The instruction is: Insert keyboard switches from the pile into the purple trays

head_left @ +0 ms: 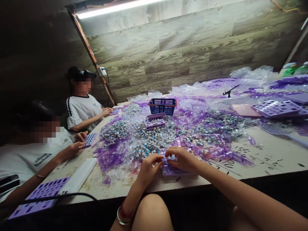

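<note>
Near the table's front edge lies a purple plastic piece with compartments (176, 172), partly covered by my hands. My left hand (150, 168) is at its left edge, thumb and fingers closed in a pinch. From the right, my right hand (181, 158) reaches over the same piece with its fingers bent and closed near the thumb. What either hand pinches is too small to make out. Just beyond them spreads a pile of small white and blue parts (146, 141), mixed with purple and clear plastic pieces (110, 157).
A dark blue basket (162, 107) stands behind a purple case (154, 123) on the pile. Purple trays (276, 108) are stacked at right. Two people (81, 110) work at the left side, near a purple grid sheet (48, 189) and a white box (79, 175).
</note>
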Demonstrator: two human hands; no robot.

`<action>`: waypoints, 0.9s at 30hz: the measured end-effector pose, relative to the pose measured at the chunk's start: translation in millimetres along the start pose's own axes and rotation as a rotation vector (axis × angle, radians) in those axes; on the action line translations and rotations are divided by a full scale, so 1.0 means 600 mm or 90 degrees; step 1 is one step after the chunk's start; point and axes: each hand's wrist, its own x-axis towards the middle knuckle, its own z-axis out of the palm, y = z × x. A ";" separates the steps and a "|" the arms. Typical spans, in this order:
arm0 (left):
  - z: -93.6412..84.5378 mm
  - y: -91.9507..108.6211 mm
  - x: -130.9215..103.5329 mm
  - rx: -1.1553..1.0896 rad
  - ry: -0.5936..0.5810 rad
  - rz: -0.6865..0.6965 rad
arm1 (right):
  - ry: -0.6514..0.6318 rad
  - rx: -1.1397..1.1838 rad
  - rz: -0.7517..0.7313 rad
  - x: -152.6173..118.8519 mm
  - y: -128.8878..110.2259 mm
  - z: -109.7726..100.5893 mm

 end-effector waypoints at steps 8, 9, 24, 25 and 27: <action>-0.001 0.006 0.000 0.014 0.004 0.001 | -0.022 -0.004 -0.026 0.004 0.002 0.000; -0.001 0.006 0.000 0.016 0.004 0.004 | -0.025 -0.005 -0.028 0.004 0.003 0.000; 0.001 -0.009 -0.001 0.034 0.016 0.036 | -0.020 0.003 -0.018 0.002 0.008 0.005; 0.002 -0.010 -0.002 0.033 0.016 0.041 | -0.019 0.002 -0.020 0.003 0.009 0.005; 0.002 -0.011 -0.002 0.031 0.019 0.047 | -0.018 -0.001 -0.022 0.003 0.009 0.005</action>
